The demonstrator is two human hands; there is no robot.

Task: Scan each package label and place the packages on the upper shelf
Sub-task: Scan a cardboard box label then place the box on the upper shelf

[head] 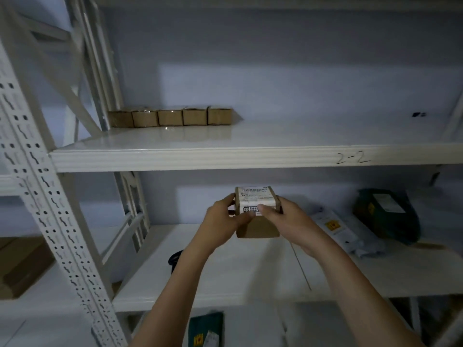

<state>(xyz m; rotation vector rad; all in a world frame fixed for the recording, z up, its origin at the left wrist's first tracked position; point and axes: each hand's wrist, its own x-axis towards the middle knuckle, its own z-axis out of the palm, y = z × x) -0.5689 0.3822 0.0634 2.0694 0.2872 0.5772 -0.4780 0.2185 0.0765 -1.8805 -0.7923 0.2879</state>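
Note:
I hold a small brown cardboard box (258, 226) with a white label on its top, in front of the gap between the two shelves. My left hand (223, 216) grips its left side, thumb on the label's edge. My right hand (283, 219) grips its right side, thumb lying across the label. On the upper shelf (250, 156), marked "2-2", several like brown boxes (170, 116) stand in a row at the back left. No scanner can be made out.
On the lower shelf (225, 284) lie a dark green parcel (385, 216) and a grey mailer bag (343, 231) at the right, and a black object (175, 259) at the left. A perforated white upright (50, 196) stands left. Another green parcel (205, 329) lies below.

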